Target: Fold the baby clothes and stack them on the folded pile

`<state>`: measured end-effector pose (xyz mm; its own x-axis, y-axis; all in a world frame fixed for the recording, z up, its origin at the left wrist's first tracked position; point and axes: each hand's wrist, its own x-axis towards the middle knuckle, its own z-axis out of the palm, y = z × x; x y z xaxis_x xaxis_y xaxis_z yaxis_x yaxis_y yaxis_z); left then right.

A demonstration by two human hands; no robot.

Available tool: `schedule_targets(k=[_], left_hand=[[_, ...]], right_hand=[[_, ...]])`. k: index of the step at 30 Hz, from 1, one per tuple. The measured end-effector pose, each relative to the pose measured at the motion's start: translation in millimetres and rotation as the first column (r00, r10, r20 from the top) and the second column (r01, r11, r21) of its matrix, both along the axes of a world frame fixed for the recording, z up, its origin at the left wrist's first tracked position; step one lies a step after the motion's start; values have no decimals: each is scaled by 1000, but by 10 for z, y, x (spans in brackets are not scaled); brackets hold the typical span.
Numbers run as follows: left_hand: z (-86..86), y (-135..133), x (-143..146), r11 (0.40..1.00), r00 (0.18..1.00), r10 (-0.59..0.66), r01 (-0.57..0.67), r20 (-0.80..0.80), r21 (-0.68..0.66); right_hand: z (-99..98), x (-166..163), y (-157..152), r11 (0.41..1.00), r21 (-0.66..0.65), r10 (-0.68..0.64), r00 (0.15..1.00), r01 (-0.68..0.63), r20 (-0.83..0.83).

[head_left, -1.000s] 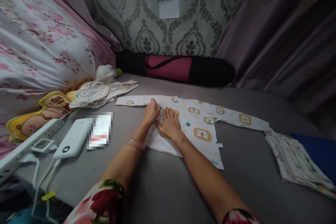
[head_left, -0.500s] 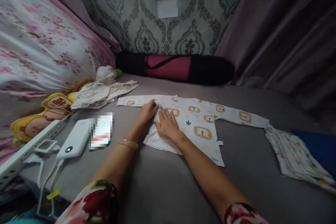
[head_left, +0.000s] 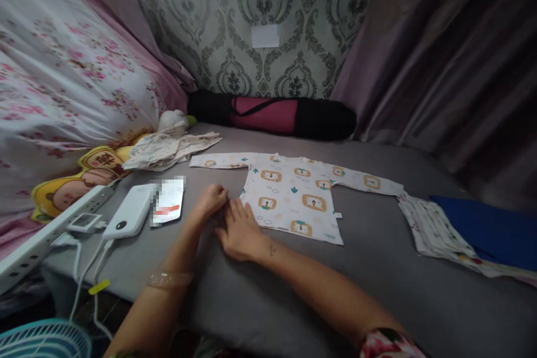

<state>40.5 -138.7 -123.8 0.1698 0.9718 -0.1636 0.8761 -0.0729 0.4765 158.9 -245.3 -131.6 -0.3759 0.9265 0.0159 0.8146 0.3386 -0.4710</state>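
A small white long-sleeved shirt (head_left: 282, 193) printed with yellow lion faces and green leaves lies spread flat, sleeves stretched out to both sides. My right hand (head_left: 242, 230) rests flat with fingers apart over its lower left corner, hiding that part of the hem. Close beside it, my left hand (head_left: 213, 201) is closed in a pinch at the same corner; the cloth between its fingertips is mostly hidden. A small tag (head_left: 338, 215) sticks out from the shirt's right side seam.
Folded printed clothes (head_left: 432, 229) and a blue cloth (head_left: 486, 229) lie at right. A crumpled garment (head_left: 168, 148), phone (head_left: 168, 201), power bank (head_left: 130, 212) and power strip (head_left: 62, 232) are at left. A black-and-pink bag (head_left: 264, 114) lies along the wall. A blue fan (head_left: 46, 338) stands lower left.
Both hands have slid down the shirt's left side toward me, from near the underarm to the bottom corner. The view has shifted slightly, and the fan has come into sight.
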Motion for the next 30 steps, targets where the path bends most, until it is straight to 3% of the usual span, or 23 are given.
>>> schedule_targets(k=[2, 4, 6, 8, 10, 12, 15, 17, 20, 26, 30], left_hand=[[26, -70, -10, 1000, 1000, -9, 9, -26, -9], [44, -120, -37, 999, 998, -34, 33, -45, -22], [40, -142, -61, 998, 997, -60, 60, -58, 8], [6, -136, -29, 988, 995, -83, 90, -62, 125], [-59, -109, 107, 941, 987, -153, 159, -44, 297], [-150, -74, 349, 851, 950, -310, 291, -30, 438], [-310, -26, 767, 733, 867, -487, 472, -106, 491], [-410, -3, 958, 751, 866, -460, 497, -196, 434], [-510, 8, 1010, 791, 864, -417, 498, -281, 355], [-467, -137, 654, 740, 789, -529, 609, -313, 285], [-394, -261, 442, 748, 776, -552, 623, -307, 230]], right_hand=[[113, 5, -192, 974, 11, 226, 974, -226, -30], [226, 130, -312, 893, 10, 449, 891, -449, -70], [290, 386, -323, 865, 36, 500, 857, -500, -125], [278, 754, -217, 947, 94, 318, 935, -307, -158], [199, 1178, -22, 995, 100, -1, 995, 11, -99], [89, 1577, 200, 938, 101, -335, 942, 333, 10], [-65, 1991, 436, 817, 134, -577, 794, 562, 189], [-138, 2113, 471, 806, 138, -590, 764, 576, 260], [-203, 2133, 338, 859, 142, -512, 810, 492, 286], [-184, 2066, -294, 960, 109, -276, 931, 257, 239], [-111, 2105, -689, 986, 75, -164, 963, 151, 213]])
